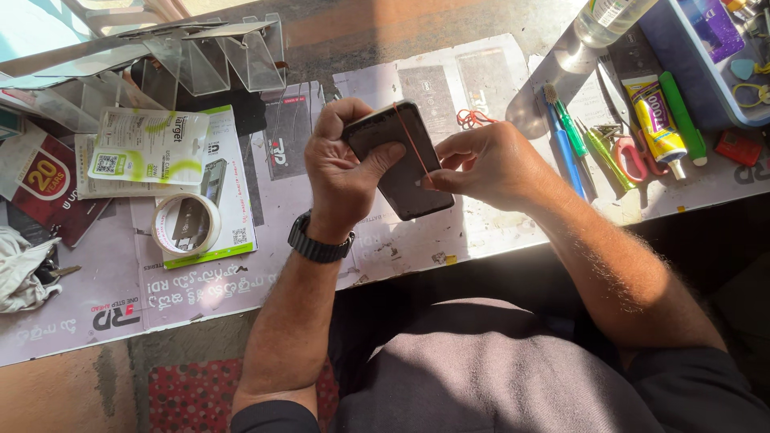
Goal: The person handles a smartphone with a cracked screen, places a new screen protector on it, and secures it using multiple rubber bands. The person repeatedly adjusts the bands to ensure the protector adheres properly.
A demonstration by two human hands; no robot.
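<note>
In the head view, the left hand (341, 172) holds a dark phone (401, 160) above the counter (481, 232), its grip closed around the upper end. The right hand (489, 164) pinches the phone's edge, where a thin red rubber band (411, 138) crosses it. A roll of tape (186, 224) lies to the left, scissors (630, 152) and a glue tube (658, 120) to the right

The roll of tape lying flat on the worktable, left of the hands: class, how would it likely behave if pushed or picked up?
The roll of tape lies flat on its side on the paper-covered table, so a push would probably slide it, not roll it. Its open ring shape suggests it is light and easy to hook with a finger. Stood on edge, it would likely roll.
</note>
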